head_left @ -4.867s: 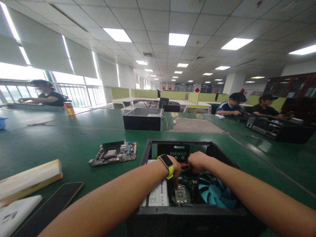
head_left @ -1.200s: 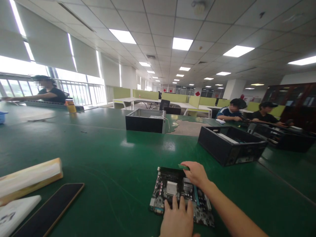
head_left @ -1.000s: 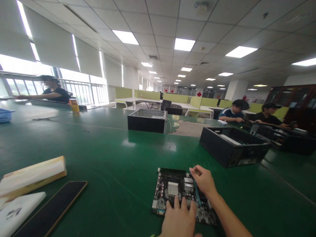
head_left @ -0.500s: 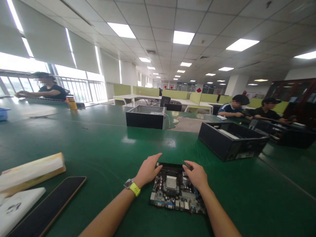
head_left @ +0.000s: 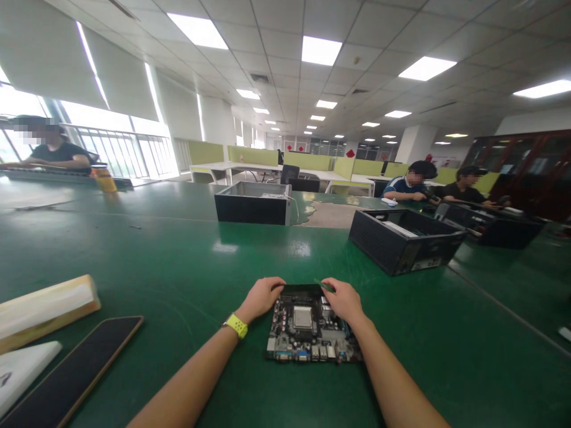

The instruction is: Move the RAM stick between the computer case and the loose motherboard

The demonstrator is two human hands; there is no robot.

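**Board flat between two hands**

The board [head_left: 307, 324] lies flat on the tabletop [head_left: 178, 273], between the hands and just nearer than their fingers. The left hand [head_left: 261, 295] is curled at the far-left corner; whether the edge is gripped cannot be told. A thin green strip [head_left: 322, 285] seems pinched by the right hand [head_left: 342, 299]. The board is judged light, stiff and fragile, best taken by its bare edges. Fingertips and most of the strip are hidden; small parts are blurred.
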